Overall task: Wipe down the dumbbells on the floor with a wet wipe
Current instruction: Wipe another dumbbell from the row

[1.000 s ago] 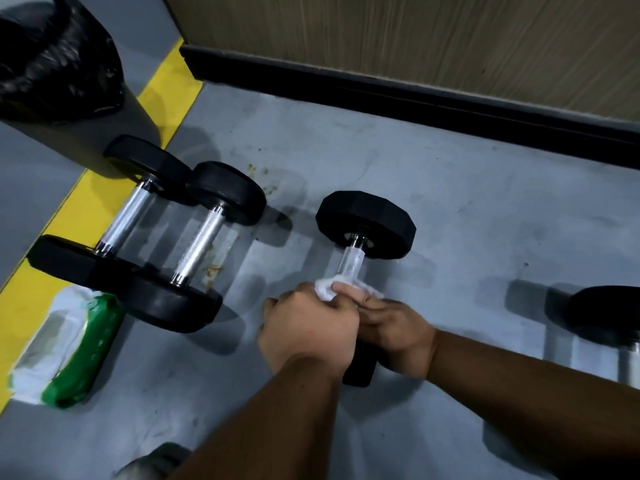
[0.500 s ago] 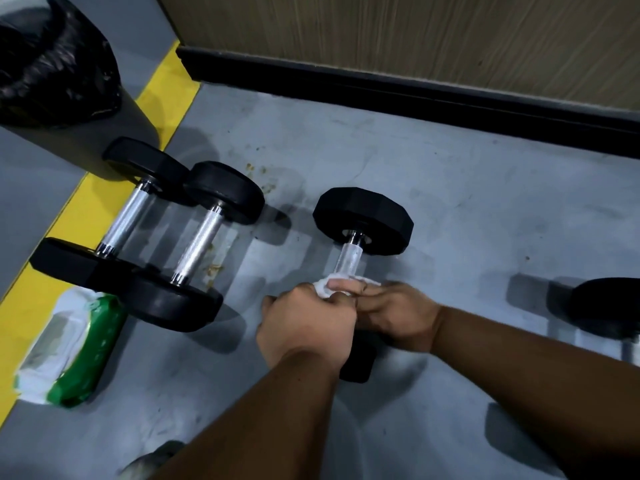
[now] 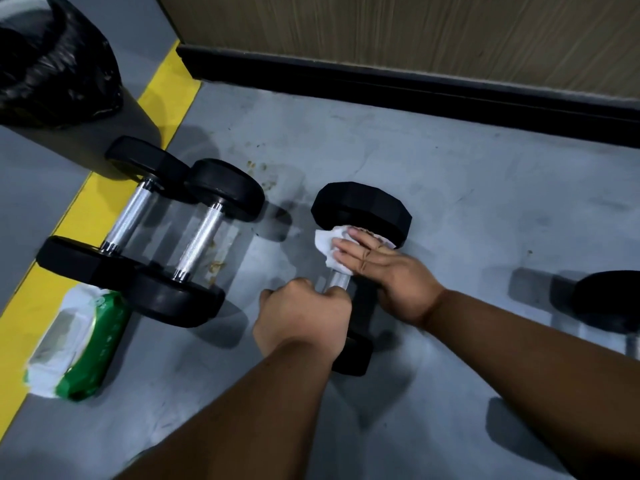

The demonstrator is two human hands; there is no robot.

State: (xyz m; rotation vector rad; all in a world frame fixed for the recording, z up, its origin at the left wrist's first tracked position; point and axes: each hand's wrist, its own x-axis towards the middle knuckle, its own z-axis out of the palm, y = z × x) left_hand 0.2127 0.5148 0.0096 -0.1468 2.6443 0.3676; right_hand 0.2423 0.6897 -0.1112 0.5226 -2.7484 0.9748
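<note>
White wipe (image 3: 327,245) now higher under flat right hand (image 3: 381,271), left hand (image 3: 304,317) gripping handle (image 3: 338,280)

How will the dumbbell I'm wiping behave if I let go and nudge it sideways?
The dumbbell probably won't roll freely: its black heads look faceted, with flat sides. It likely feels heavy for its size, given the thick heads on a metal handle. The handle may be slick where the wet wipe passed.
</note>
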